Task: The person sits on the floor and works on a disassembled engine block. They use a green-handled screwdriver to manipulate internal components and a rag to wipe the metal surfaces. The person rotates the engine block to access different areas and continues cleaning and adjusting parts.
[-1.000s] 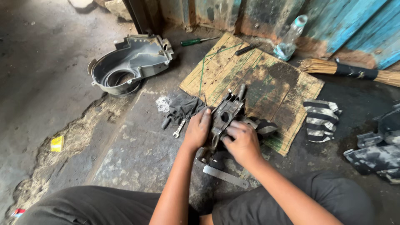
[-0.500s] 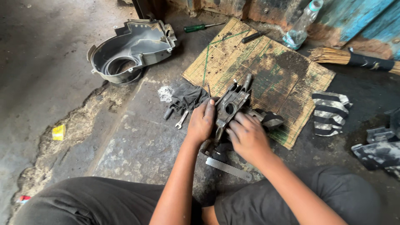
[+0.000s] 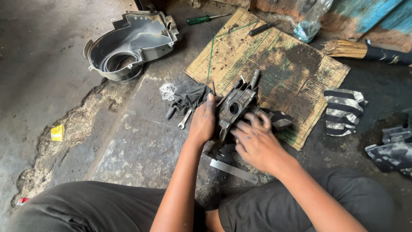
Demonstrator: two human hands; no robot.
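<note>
A greasy grey metal engine casing with a round bore lies on the concrete floor at the near edge of a stained cardboard sheet. My left hand grips its left side, thumb up against the rim. My right hand rests over its lower right part, fingers spread on the metal. A dark rag and a small spanner lie just left of my left hand. A hacksaw blade lies on the floor below my hands.
A large grey plastic engine cover sits at the upper left. A green-handled screwdriver, a plastic bottle, a broom, a striped cloth and dark parts surround the cardboard. A small yellow box lies far left.
My hands stay on the casing with little shift in grip. The view has tilted slightly, so everything sits a bit lower in the picture.
</note>
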